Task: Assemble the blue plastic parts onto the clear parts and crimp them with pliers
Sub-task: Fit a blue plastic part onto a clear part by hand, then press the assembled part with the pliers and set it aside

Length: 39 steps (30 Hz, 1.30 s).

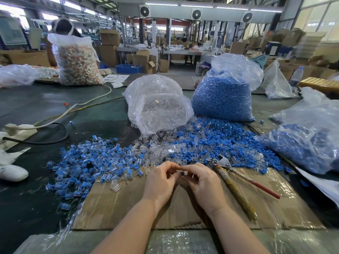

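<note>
Both hands meet over the cardboard sheet [113,204]: left hand [161,182] and right hand [203,186] pinch one small blue part [182,173] between their fingertips. Pliers [236,182] lie untouched just right of the right hand. Mixed blue and clear parts [157,153] heap beyond; bag of clear parts [157,105] and bag of blue parts [223,96] stand farther back.

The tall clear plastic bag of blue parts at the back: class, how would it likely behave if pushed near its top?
The tall clear plastic bag of blue parts would probably sag rather than slide: its film looks thin and crumpled. Being packed full, it likely feels heavy. Loose blue parts already lie spilled at its base, so more might escape.
</note>
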{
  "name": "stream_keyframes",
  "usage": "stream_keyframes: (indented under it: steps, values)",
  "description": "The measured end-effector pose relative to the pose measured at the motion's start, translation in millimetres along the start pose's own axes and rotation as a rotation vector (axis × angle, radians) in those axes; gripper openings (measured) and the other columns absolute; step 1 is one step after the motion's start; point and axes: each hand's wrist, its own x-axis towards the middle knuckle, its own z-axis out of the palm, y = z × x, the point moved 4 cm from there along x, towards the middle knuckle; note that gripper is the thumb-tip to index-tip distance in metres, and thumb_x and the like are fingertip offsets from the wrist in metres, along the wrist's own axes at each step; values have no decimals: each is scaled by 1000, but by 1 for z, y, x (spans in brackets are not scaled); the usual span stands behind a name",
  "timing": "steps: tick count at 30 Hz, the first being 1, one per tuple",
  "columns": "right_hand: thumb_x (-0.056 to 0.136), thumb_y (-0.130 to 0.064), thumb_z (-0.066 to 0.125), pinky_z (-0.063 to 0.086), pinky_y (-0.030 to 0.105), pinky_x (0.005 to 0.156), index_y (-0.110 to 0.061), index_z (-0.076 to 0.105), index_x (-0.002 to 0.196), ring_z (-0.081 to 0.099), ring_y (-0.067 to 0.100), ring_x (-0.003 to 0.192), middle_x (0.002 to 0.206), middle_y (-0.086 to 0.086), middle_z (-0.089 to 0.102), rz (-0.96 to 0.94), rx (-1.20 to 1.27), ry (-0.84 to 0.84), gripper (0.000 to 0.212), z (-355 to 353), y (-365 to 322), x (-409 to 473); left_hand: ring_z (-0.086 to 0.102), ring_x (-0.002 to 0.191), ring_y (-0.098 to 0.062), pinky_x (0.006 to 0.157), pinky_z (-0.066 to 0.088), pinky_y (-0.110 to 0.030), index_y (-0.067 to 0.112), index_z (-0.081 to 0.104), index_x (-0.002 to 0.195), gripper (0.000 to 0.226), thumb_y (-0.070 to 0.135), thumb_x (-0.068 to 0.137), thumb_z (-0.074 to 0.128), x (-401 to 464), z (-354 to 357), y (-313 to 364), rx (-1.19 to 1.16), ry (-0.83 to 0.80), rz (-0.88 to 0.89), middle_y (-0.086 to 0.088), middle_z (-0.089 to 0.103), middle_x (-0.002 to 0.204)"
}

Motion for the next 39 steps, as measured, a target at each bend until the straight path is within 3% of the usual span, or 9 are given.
stream_keyframes:
  steps: [11,21,34,39]
  values:
    - [78,-20,74,48,32,75,-17,65,79,57,12,81,81,-9,63,28,-31,27,9,2,3,0,63,76,-4,74,52,-18,23,68,88,11,12,85,65,0,-1,0,-16,10,-12,7,68,80]
    - [81,-25,70,48,28,78,-22,70,98,56,6,83,87,-11,64,-25,-6,-10,18,1,-3,1,64,80,-5,78,52,-21,21,71,94,14,11,86,63,1,0,0,-11,1,-9,7,69,83]
    - [81,-26,70,48,32,78,-19,70,94,57,10,86,88,-9,64,-3,-31,-11,15,0,0,1,66,78,-9,79,54,-29,20,71,92,14,10,86,63,0,1,1,-22,-7,9,4,70,82]
    - [80,-26,72,49,31,79,-21,70,94,56,8,86,87,-10,63,0,-52,-22,15,2,-1,1,64,77,-5,75,54,-21,25,69,89,16,10,85,65,1,0,1,-20,-6,9,6,69,80]
